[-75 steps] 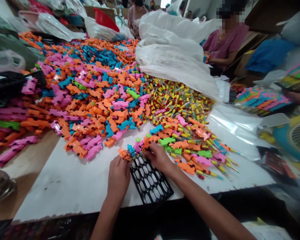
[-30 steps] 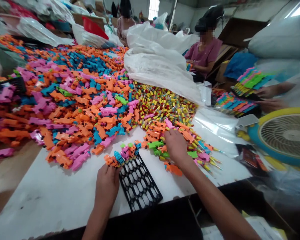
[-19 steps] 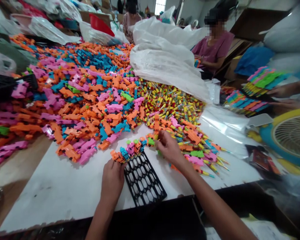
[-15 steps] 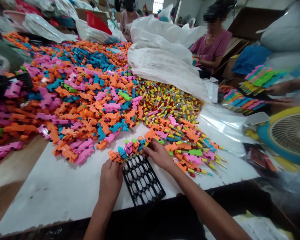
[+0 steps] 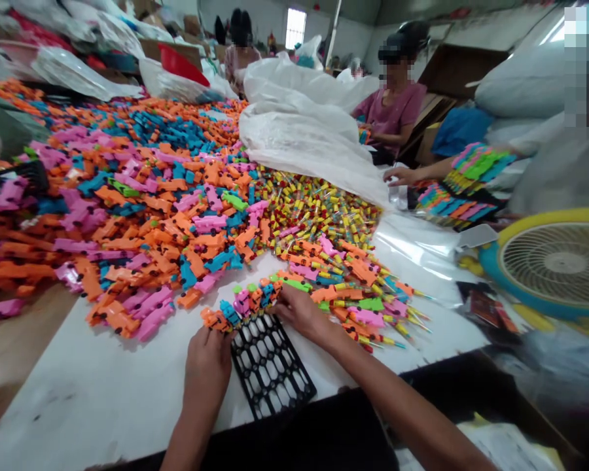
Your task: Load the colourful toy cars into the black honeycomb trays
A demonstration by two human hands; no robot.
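Note:
A black honeycomb tray (image 5: 275, 373) lies on the white table top near its front edge. A row of small toy pieces (image 5: 240, 302), orange, blue, pink and green, stands along the tray's far edge. My left hand (image 5: 207, 363) grips the tray's left far corner with curled fingers, beside the orange end piece. My right hand (image 5: 299, 314) is at the row's right end, its fingers pinched on a small toy piece that they mostly hide. A loose heap of toy pieces and tubes (image 5: 353, 294) lies just right of that hand.
A big pile of coloured plastic toys (image 5: 142, 196) covers the table's left and back. Beyond the tray lie yellow-and-red tubes (image 5: 319, 209), then a white bag (image 5: 304, 140). A round fan (image 5: 554, 261) sits at right. Co-workers (image 5: 390, 111) sit across, one holding filled trays (image 5: 466, 176).
My right hand reached out into the heap at right, then came back to the right end of the row on the tray. My left hand stayed at the tray's corner.

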